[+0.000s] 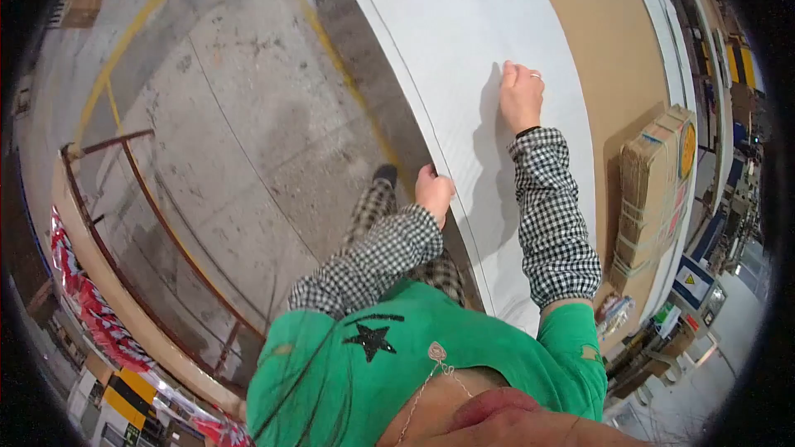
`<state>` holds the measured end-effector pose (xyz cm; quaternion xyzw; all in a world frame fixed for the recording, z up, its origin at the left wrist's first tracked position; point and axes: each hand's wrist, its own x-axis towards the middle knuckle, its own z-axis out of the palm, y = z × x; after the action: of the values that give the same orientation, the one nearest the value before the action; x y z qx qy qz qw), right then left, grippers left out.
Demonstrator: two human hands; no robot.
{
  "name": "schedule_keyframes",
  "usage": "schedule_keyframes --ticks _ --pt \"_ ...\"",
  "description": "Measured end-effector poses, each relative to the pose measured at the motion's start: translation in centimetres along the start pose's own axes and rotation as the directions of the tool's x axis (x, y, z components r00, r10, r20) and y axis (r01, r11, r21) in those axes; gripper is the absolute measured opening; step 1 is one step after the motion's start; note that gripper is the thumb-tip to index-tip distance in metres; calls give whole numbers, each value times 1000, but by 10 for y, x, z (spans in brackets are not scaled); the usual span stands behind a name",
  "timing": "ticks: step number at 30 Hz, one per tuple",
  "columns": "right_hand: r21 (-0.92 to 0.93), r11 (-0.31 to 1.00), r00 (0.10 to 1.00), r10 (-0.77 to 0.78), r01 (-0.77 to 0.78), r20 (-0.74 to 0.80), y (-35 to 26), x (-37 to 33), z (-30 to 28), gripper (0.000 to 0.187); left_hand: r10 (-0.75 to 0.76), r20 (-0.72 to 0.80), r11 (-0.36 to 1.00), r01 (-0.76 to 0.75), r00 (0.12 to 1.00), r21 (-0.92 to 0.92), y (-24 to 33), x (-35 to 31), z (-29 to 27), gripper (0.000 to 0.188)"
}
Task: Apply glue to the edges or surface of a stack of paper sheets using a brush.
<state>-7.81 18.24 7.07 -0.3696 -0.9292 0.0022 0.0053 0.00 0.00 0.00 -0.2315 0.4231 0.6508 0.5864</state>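
A long white sheet [464, 25] of paper or fabric lies along the table, its left edge running down past my body. My left hand [435, 194] is closed at that edge, fingers curled, seemingly gripping the sheet's border. Farther out, my right hand [522, 99] is over the middle of the sheet, its fingers bent and pressed together. A ring shows on one finger, and a shadow falls on the sheet beside the hand. The undersides of the right fingers are hidden, so what they hold, if anything, cannot be made out.
Brown board [592, 8] shows right of the sheet. A strapped bundle of flat cardboard [650, 190] lies there, with a clear plastic packet [613, 314] nearer me. On the left stands a rusty metal frame [166, 215] beside red patterned wrapping [91, 298]. Yellow lines [331, 50] mark the concrete floor.
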Motion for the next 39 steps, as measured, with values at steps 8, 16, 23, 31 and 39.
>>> schedule_keyframes --ticks 8,16,23,31,39 --pt "107 994 1000 -12 14 -19 -22 40 -4 45 237 15 948 -228 971 -221 29 -1 20 55" --pt "661 750 967 179 -16 -179 124 -38 -44 29 485 -270 871 -435 832 227 47 5 -13 42" --pt "872 373 615 781 -318 -110 329 -352 -105 31 857 -156 514 -798 490 316 -14 -77 90 51" --pt "958 -10 86 996 -287 36 468 -717 -131 36 192 828 645 -703 527 298 -347 -189 350 39" --pt "940 -191 -112 980 -282 166 540 -930 -109 34 -281 840 -8 -877 464 481 -666 -202 559 69"
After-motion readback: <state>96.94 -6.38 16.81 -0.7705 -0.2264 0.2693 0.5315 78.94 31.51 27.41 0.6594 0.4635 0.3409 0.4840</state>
